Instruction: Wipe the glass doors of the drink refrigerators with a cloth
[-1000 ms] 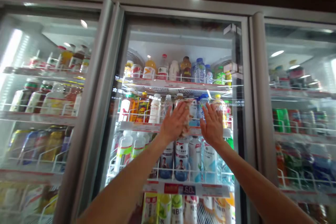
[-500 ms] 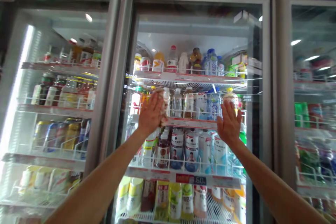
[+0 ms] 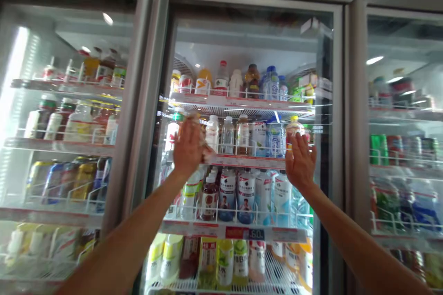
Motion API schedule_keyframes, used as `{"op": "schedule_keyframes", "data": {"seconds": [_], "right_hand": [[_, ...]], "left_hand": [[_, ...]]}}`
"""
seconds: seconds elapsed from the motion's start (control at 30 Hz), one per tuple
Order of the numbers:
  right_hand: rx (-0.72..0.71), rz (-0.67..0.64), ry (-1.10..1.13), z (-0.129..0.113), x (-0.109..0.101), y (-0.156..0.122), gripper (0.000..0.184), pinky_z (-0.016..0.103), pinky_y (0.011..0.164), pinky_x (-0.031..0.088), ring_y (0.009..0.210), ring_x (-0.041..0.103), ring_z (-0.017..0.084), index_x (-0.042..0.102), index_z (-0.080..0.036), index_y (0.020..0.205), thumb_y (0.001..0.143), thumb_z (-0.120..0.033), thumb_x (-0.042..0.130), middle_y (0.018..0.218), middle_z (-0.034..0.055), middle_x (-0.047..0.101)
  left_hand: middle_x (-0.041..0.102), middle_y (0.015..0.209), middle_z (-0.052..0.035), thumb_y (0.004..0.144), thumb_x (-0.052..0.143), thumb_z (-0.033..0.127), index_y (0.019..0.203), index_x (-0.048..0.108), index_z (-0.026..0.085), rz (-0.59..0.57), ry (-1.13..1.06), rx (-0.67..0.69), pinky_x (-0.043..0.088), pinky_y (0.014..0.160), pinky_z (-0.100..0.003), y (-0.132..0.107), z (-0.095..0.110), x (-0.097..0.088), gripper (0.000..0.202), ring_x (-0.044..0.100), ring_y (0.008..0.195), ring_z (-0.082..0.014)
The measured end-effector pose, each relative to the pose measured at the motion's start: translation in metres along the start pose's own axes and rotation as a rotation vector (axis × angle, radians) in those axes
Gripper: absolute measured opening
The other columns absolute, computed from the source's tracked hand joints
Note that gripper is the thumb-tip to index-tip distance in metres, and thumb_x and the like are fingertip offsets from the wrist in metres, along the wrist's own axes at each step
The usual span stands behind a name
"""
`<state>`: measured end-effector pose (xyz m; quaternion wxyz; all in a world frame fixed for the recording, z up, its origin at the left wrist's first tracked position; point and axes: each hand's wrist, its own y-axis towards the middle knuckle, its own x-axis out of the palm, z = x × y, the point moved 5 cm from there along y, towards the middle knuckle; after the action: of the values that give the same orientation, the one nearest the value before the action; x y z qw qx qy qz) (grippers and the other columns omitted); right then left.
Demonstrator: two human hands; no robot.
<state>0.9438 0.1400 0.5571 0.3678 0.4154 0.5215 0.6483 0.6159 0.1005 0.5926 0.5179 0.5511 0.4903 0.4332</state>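
Observation:
My left hand (image 3: 188,147) presses a pale crumpled cloth (image 3: 206,152) flat against the glass door (image 3: 249,37) of the middle drinks fridge, level with the second shelf. The cloth shows only at the edges of my palm and fingers. My right hand (image 3: 300,162) lies open on the same glass further right, fingers stretched up and holding nothing. Behind the glass, between my hands, stands a row of bottles (image 3: 242,134) on the second shelf.
Wire shelves of bottled drinks (image 3: 238,193) fill the middle fridge from top to bottom. Closed glass-door fridges stand to the left (image 3: 69,124) and right (image 3: 401,147), divided by grey door frames (image 3: 351,101). A red price strip (image 3: 242,233) runs along a lower shelf.
My left hand has slid the cloth leftward across the glass. My right hand shifted to the right and then stayed flat on the door.

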Motion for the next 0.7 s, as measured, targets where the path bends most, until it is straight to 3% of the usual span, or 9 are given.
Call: {"op": "schedule_keyframes", "data": {"seconds": [0.07,0.13,0.27,0.33,0.37,0.47,0.53,0.6,0.7], "right_hand": [[0.023,-0.012,-0.016,0.005,-0.005,-0.004,0.054,0.051,0.11,0.019,0.138,0.027,0.024,0.023,-0.023,0.145,0.092,-0.03,0.031,0.148,0.0099,0.034],[0.015,-0.042,-0.016,0.003,-0.006,-0.008,0.054,0.05,0.11,0.02,0.139,0.027,0.023,0.021,-0.024,0.146,0.093,-0.029,0.031,0.148,0.0095,0.033],[-0.101,-0.106,0.038,-0.018,-0.003,-0.01,0.054,0.047,0.112,0.019,0.139,0.024,0.02,0.018,-0.025,0.146,0.093,-0.027,0.03,0.147,0.0082,0.035],[-0.133,-0.111,0.049,-0.019,-0.004,-0.007,0.054,0.046,0.112,0.02,0.139,0.025,0.02,0.019,-0.026,0.146,0.093,-0.028,0.03,0.146,0.0077,0.037],[-0.122,-0.103,0.044,-0.015,-0.006,-0.006,0.053,0.046,0.112,0.02,0.139,0.026,0.02,0.02,-0.026,0.146,0.094,-0.028,0.03,0.146,0.0076,0.038],[-0.024,-0.07,0.004,0.009,-0.012,-0.004,0.052,0.047,0.111,0.022,0.138,0.028,0.021,0.024,-0.025,0.145,0.094,-0.03,0.03,0.146,0.0087,0.038],[0.014,-0.059,-0.017,0.019,-0.014,-0.004,0.051,0.048,0.11,0.024,0.137,0.029,0.022,0.025,-0.024,0.144,0.094,-0.031,0.03,0.145,0.0098,0.038],[-0.008,-0.052,-0.011,0.017,-0.013,-0.004,0.05,0.047,0.11,0.024,0.137,0.03,0.022,0.026,-0.024,0.144,0.094,-0.031,0.03,0.145,0.0102,0.039],[-0.091,-0.062,0.023,0.001,-0.01,-0.001,0.051,0.045,0.112,0.022,0.138,0.028,0.02,0.026,-0.023,0.144,0.094,-0.03,0.031,0.144,0.0095,0.04]], "left_hand": [[0.02,0.15,-0.0198,0.084,0.043,0.029,0.139,0.033,0.012,0.105,0.009,-0.246,0.019,0.11,-0.059,0.007,-0.029,-0.008,0.058,0.015,0.14,-0.0319],[0.017,0.151,-0.0201,0.083,0.044,0.028,0.14,0.029,0.011,0.129,-0.01,-0.284,0.017,0.11,-0.059,0.01,-0.022,-0.006,0.061,0.01,0.141,-0.0323],[0.026,0.15,-0.0151,0.083,0.043,0.022,0.136,0.038,0.014,-0.077,-0.066,0.191,0.019,0.113,-0.05,0.006,0.049,0.014,0.054,0.014,0.141,-0.0259],[0.031,0.148,-0.0121,0.083,0.043,0.022,0.133,0.041,0.017,-0.15,-0.062,0.313,0.019,0.114,-0.048,0.003,0.054,0.015,0.051,0.02,0.14,-0.0238],[0.031,0.148,-0.0129,0.083,0.043,0.022,0.133,0.042,0.016,-0.137,-0.045,0.265,0.019,0.113,-0.05,0.005,0.043,0.012,0.05,0.022,0.14,-0.0246],[0.024,0.149,-0.0189,0.083,0.043,0.025,0.137,0.036,0.012,0.031,0.023,-0.139,0.018,0.111,-0.057,0.015,-0.013,-0.005,0.056,0.018,0.14,-0.0306],[0.02,0.15,-0.0198,0.083,0.043,0.026,0.139,0.031,0.011,0.087,0.026,-0.262,0.018,0.111,-0.057,0.018,-0.021,-0.007,0.06,0.013,0.141,-0.0318],[0.022,0.15,-0.0177,0.083,0.044,0.025,0.138,0.033,0.012,0.028,-0.005,-0.105,0.019,0.112,-0.054,0.018,0.01,0.003,0.058,0.013,0.141,-0.0296],[0.03,0.148,-0.0123,0.083,0.044,0.022,0.134,0.041,0.016,-0.132,-0.054,0.36,0.022,0.112,-0.048,0.009,0.077,0.022,0.051,0.02,0.14,-0.0242]]}}
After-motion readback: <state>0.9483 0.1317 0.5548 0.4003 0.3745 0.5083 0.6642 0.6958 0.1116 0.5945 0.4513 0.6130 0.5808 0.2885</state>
